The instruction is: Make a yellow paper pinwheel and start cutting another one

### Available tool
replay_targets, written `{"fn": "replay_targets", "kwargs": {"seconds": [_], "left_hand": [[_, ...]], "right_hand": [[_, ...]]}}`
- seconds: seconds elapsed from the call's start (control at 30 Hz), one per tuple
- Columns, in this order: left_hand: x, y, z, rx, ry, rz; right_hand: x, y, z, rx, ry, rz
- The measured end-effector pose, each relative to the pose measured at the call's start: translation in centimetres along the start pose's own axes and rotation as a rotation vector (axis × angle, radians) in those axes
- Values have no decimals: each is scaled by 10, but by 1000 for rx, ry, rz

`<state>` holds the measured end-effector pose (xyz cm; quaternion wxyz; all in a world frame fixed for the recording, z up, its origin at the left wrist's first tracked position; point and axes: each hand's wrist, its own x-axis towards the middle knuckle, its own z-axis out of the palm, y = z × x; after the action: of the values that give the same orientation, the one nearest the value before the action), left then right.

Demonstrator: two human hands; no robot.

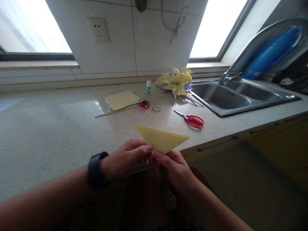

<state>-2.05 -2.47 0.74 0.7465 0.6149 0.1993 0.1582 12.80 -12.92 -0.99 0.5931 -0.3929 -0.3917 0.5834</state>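
Observation:
A triangle of folded yellow paper (pixel 162 138) is pinched between both hands at the counter's front edge, its long side facing away from me. My left hand (pixel 131 152), below a dark wristwatch (pixel 98 171), grips it near the lower corner with the thumb on top. Close beside it, my right hand (pixel 174 166) pinches the same corner, thumb on the paper and fingers underneath. Beyond the paper to the right lie red-handled scissors (pixel 192 120), touched by neither hand.
On the speckled counter (pixel 48 138) are a stack of paper sheets (pixel 122 100), thin wooden sticks (pixel 115 111), a small red box (pixel 144 104), a tape roll (pixel 157 108) and a glue stick (pixel 148 87). Yellow paper pinwheels (pixel 176 81) lie beside the steel sink (pixel 223 99).

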Motion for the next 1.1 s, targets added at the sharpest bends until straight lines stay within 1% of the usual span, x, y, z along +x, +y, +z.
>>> {"fn": "replay_targets", "kwargs": {"seconds": [0.33,0.53,0.67,0.73,0.83,0.93,1.0,1.07,1.1], "left_hand": [[1,-4,-1,-43,189,9],[4,-2,1,-108,316,34],[8,2,-3,-142,410,101],[10,2,-6,-149,433,130],[10,0,-8,-114,376,105],[6,-2,-7,-52,308,82],[3,0,-4,64,187,76],[0,2,-1,188,11,86],[-1,4,1,214,-65,97]], "right_hand": [[-13,1,-10,-51,19,46],[-18,0,-14,-64,19,54],[-25,4,-19,-64,29,60],[-29,7,-23,-62,44,59],[-33,9,-28,-55,81,45],[-32,8,-28,-62,106,21],[-29,7,-25,-77,102,14],[-25,6,-21,-86,86,19],[-23,5,-18,-88,74,26]]}}
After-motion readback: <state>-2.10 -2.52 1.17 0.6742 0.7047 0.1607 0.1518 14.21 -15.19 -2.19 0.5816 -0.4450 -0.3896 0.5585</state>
